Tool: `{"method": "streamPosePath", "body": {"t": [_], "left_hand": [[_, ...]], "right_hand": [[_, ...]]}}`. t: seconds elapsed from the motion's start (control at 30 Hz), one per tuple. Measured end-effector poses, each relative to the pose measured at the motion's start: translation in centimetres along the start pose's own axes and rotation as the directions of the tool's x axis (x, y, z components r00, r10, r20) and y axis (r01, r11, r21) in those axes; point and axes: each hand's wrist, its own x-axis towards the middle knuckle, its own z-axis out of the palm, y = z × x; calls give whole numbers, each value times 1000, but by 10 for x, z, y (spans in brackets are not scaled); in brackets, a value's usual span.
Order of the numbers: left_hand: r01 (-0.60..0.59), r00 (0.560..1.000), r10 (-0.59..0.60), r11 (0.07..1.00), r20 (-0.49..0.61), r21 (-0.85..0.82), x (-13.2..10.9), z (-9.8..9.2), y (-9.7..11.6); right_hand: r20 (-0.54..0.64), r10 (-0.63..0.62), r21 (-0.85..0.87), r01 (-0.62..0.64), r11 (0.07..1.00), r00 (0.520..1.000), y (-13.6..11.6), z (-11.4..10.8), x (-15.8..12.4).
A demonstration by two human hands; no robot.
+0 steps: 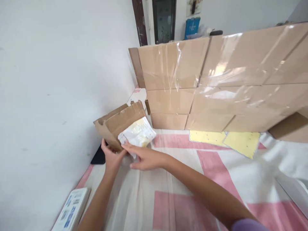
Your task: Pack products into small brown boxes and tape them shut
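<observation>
A small brown cardboard box with a torn, opened top stands tilted near the wall. My left hand grips its lower near corner, with the fingers behind and the thumb in front. On the box's front side is a crumpled white paper label under shiny clear tape. My right hand reaches in from the right. Its index finger touches the lower left edge of the label, close to my left thumb, and its thumb is held apart below. The box's far side is hidden.
A large taped cardboard panel stands upright behind. Yellow sheets lie at its foot. A black flat object rests by the wall. A white printed box sits at lower left on the pink-and-white cloth.
</observation>
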Motion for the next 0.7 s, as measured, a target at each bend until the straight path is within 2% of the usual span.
{"method": "streamPosePath", "body": {"t": [0.03,0.07,0.13,0.2,0.23,0.3,0.37,0.43,0.5,0.53,0.57,0.63,0.67,0.7], "left_hand": [[44,998,-41,998,56,-54,-36,-10,4],[79,990,-67,992,121,-96,-71,-18,9],[99,969,-60,984,240,-151,-133,-25,21],[99,929,-25,978,369,-183,-180,-20,33],[98,902,-5,976,432,-194,-197,-14,39],[86,846,41,973,532,-212,-221,0,49],[26,815,112,973,568,-229,-233,13,56],[-71,794,198,969,575,-235,-240,20,57],[-142,773,254,962,581,-232,-243,21,55],[-159,764,268,960,587,-232,-245,20,53],[-167,755,276,958,595,-232,-246,19,52],[-178,738,289,955,610,-238,-248,16,51],[-182,727,297,953,618,-244,-249,14,52],[-186,715,306,950,628,-251,-250,14,53]], "right_hand": [[-5,1,-16,-1,1000,1000,-15,12,-35],[-57,16,-50,-19,999,998,-29,22,-68],[-217,-9,-184,-32,982,976,-50,41,-127],[-370,-70,-430,-104,897,926,-62,55,-176],[-416,-93,-553,-171,816,904,-64,59,-196],[-457,-83,-721,-314,617,885,-63,66,-231],[-464,-42,-782,-387,489,885,-59,73,-260],[-469,-3,-784,-415,462,883,-56,82,-285],[-516,64,-729,-478,489,854,-56,91,-306],[-570,123,-677,-549,490,812,-56,94,-315],[-630,201,-611,-638,469,750,-57,96,-324],[-722,394,-435,-816,381,569,-56,93,-341],[-727,492,-334,-873,356,479,-54,87,-351],[-704,575,-229,-900,370,416,-50,80,-360]]}}
